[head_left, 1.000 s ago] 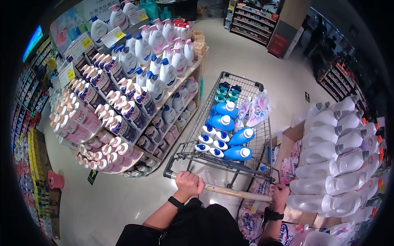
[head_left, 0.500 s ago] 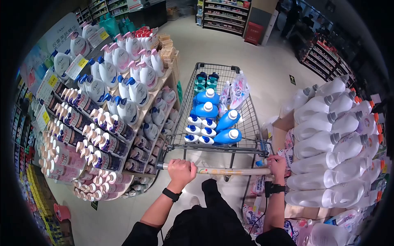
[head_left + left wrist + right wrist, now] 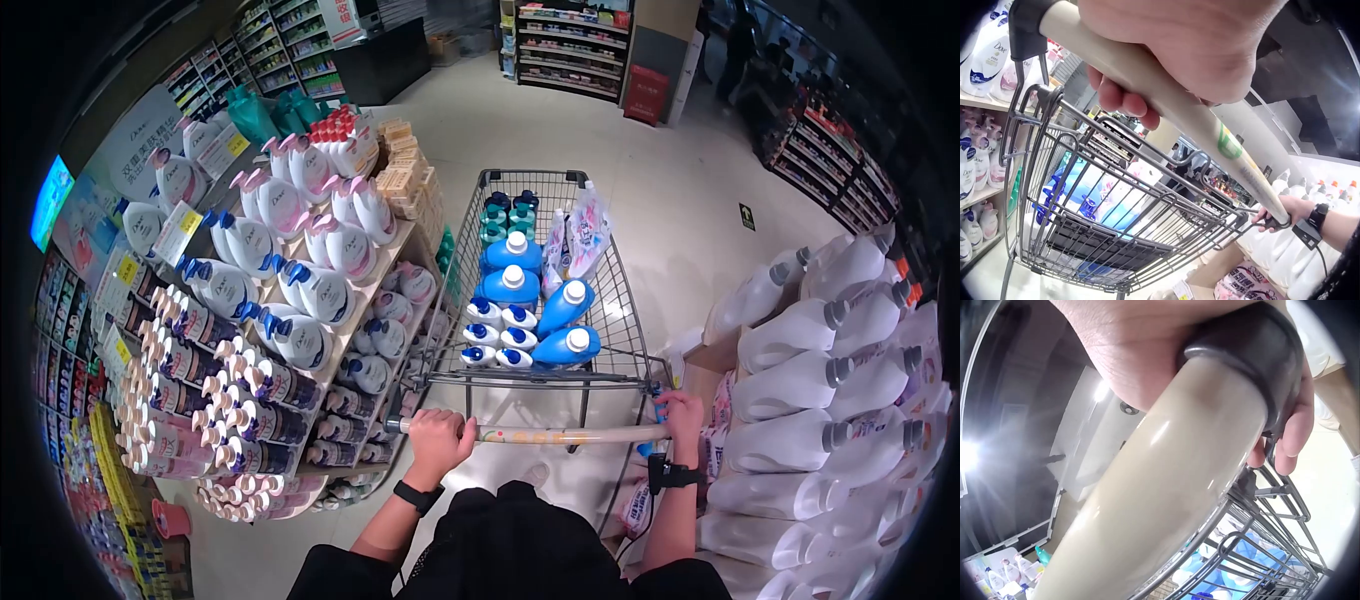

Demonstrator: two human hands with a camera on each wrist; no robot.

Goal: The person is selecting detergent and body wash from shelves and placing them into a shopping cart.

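blue bottles: 4 in cart | left hand grips handle | right hand grips handle

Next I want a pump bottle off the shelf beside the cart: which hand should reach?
Likely left hand: it grips the handle end next to the pump bottles. The right hand grips the far end, by the white jugs.

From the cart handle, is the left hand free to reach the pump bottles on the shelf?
Probably yes. The left hand grips the handle at its left end, the pump bottles stand just beside it, and nothing lies between. It must let go first.
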